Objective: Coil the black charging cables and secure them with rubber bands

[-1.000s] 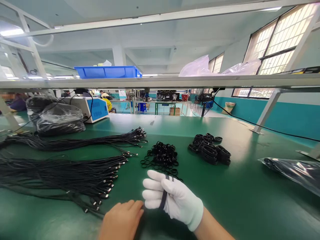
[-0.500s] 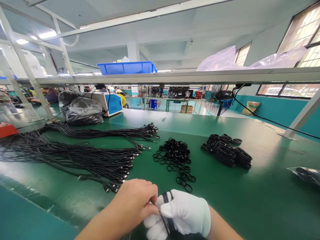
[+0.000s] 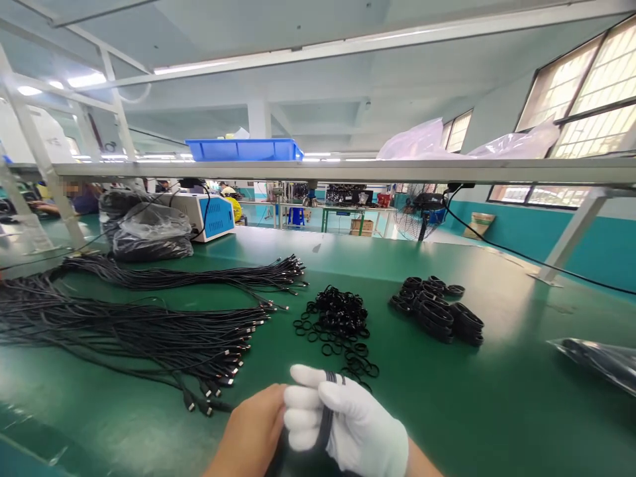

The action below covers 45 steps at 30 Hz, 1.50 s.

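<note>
My right hand [image 3: 348, 417], in a white glove, holds a black cable [image 3: 325, 424] looped across its palm under the thumb. Thin black bands circle its index finger. My bare left hand [image 3: 256, 427] is closed beside the gloved fingertips, its own fingertips hidden; a dark stretch of cable shows below it. Just beyond the hands lies a heap of small black rings [image 3: 342, 311], some scattered towards me. To the left, black cables with metal plugs [image 3: 199, 338] are spread in a bundle, and a second cable bundle [image 3: 223, 275] lies behind it.
Coiled black cables [image 3: 434, 315] are stacked on the green table [image 3: 497, 411] at right. A clear bag [image 3: 601, 361] lies at the right edge. Behind the cables stand a filled plastic bag [image 3: 152, 228] and a blue-white machine [image 3: 216, 215]. A shelf [image 3: 338, 171] with a blue bin [image 3: 243, 150] spans above.
My left hand has moved down and behind the right fingers, and the cable now lies looped in the right palm. The right hand has turned its fingers more upward. The view has tilted up and shifted right.
</note>
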Available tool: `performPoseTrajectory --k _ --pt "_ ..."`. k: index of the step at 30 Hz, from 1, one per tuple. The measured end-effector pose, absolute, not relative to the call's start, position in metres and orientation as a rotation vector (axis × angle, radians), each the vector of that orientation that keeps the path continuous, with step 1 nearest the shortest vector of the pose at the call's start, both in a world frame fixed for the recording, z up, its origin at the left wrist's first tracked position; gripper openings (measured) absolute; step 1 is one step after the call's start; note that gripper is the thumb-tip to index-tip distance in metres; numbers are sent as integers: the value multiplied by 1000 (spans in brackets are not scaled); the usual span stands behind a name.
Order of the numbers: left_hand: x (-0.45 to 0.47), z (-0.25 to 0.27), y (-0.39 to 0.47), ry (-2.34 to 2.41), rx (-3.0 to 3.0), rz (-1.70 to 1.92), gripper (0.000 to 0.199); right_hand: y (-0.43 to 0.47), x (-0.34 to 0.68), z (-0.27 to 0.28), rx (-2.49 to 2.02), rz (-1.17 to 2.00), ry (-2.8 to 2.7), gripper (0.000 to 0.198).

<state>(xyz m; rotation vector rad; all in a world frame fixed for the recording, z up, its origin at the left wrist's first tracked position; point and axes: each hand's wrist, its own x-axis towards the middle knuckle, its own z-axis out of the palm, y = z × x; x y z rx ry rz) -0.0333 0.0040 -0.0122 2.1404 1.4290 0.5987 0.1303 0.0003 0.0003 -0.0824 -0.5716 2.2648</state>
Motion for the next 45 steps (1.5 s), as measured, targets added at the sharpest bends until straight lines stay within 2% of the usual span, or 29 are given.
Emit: performPoseTrajectory --k 5,10,14,17,19,21,23,25,27,30,34,38,40,45 --pt "-25 -18 -6 1763 2353 240 29 15 138 -5 -206 2055 -555 31" --pt "-3 -20 -23 1802 2592 43 28 19 140 -13 -537 1918 -556 49" --pt "-1 -21 -23 1534 2860 153 19 14 136 -17 -708 1907 -655 51" --pt "-14 -4 -11 1266 3058 262 7 9 129 -21 -810 1952 -752 41" --pt "-25 15 -1 1130 3095 267 17 5 125 -23 -732 2054 -826 31" --pt "-34 33 9 1048 3022 225 31 1 122 -24 -585 2194 -881 33" --pt "-39 45 17 1006 2899 192 34 -3 121 -26 -472 2331 -892 41" --pt "-40 50 22 992 2796 172 26 -6 121 -28 -443 2439 -862 44" --pt "-38 49 26 978 2742 171 18 -8 121 -30 -465 2495 -840 41" --pt "-36 47 32 913 2709 217 16 -9 121 -30 -591 2480 -831 36" --pt "-41 47 32 996 2726 472 15 -5 122 -24 -727 2381 -812 32" --pt "-46 41 20 1129 2806 799 21 1 126 -27 -637 2399 -769 32" --pt "-46 37 13 1028 2860 804 25 4 129 -32 -552 2435 -740 34" --pt "-40 41 10 864 2948 640 18 5 134 -45 -387 2505 -838 38"
